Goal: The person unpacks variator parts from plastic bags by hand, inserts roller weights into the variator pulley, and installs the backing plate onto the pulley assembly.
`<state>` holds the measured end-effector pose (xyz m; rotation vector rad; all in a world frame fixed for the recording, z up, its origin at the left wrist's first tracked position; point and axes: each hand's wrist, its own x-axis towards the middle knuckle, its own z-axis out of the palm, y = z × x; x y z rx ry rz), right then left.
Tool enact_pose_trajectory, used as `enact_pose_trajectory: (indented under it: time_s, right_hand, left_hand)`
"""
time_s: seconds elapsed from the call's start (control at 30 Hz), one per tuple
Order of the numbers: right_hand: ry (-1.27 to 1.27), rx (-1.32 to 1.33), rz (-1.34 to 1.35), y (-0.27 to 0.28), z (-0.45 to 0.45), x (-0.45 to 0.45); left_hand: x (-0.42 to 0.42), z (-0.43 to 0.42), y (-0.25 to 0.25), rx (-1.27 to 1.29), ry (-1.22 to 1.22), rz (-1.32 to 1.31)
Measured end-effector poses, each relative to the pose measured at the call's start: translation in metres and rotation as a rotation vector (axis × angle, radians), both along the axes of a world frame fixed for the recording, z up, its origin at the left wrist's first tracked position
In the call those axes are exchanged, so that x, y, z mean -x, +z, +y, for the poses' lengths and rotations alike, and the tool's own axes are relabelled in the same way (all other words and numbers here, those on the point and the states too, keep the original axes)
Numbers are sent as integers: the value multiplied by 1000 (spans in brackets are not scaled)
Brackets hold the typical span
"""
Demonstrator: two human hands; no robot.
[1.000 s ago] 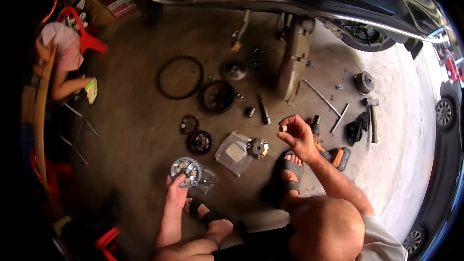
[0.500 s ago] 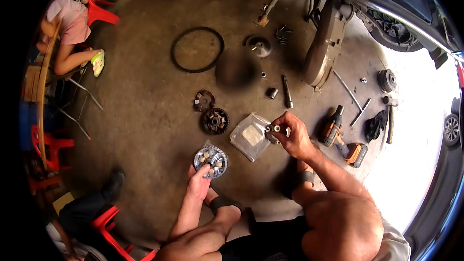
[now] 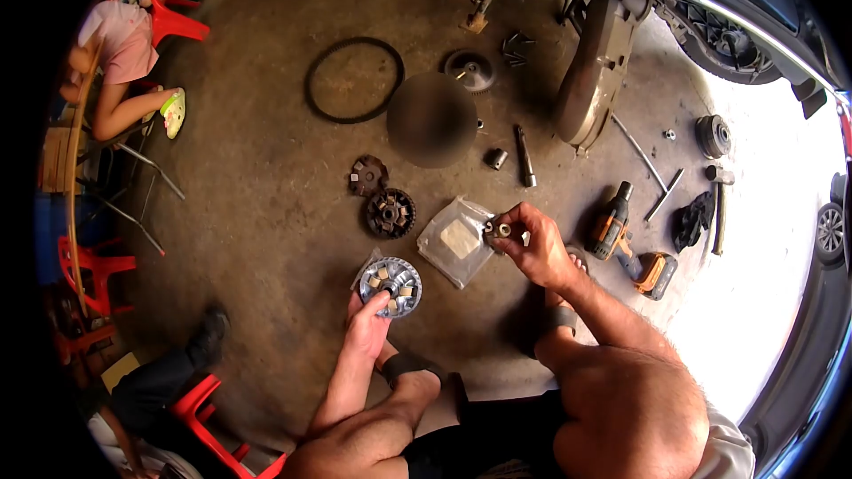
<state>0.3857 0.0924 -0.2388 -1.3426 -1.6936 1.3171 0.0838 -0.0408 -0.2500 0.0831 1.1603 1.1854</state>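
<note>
Leftmost, a seated person in pink point(image 3: 124, 40) leans at a wooden table edge point(image 3: 82, 173), beside a red plastic chair point(image 3: 169, 22). Toward the centre, a drive belt point(image 3: 309, 80) lies on the floor as an open loop; below it, a dark slotted plate point(image 3: 367, 175) lies against a dark variator disc point(image 3: 390, 214). The left hand point(image 3: 365, 324) is raised above the floor, its forearm rising from the lower edge with a slight lean to the right. Its thumb is laid over the lower face of a silver variator disc point(image 3: 401, 274), reaching toward the hub, and the fingers are closed around the underside. The disc is held with its pocketed face upward, cream-coloured rollers point(image 3: 374, 281) seated within. Next, a clear plastic bag point(image 3: 441, 253) lies flat on the floor, just left of the right hand point(image 3: 529, 244). The right forearm slants up and leftward from the lower right, back of the hand uppermost. Thumb and fingers are drawn narrow, pinching a small metal part point(image 3: 503, 231) with a round opening; its full outline is hidden. Farther right lie an impact driver point(image 3: 611, 224), a T-handle wrench point(image 3: 642, 156), a black cloth point(image 3: 692, 221) and a hammer point(image 3: 720, 200).
</note>
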Motion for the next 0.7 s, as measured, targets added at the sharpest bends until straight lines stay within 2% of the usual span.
enact_pose_trajectory:
  time_s: [0.2, 0.43, 0.7]
  right_hand:
    - [2, 73, 147, -9, -3, 0]
    - [8, 103, 170, -8, -3, 2]
    - [34, -72, 170, -11, -2, 3]
  left_hand:
    - [-2, 1, 0, 5, -15, -5]
    - [-4, 1, 3, 11, -9, 17]
    - [-2, -2, -2, 20, -13, 5]
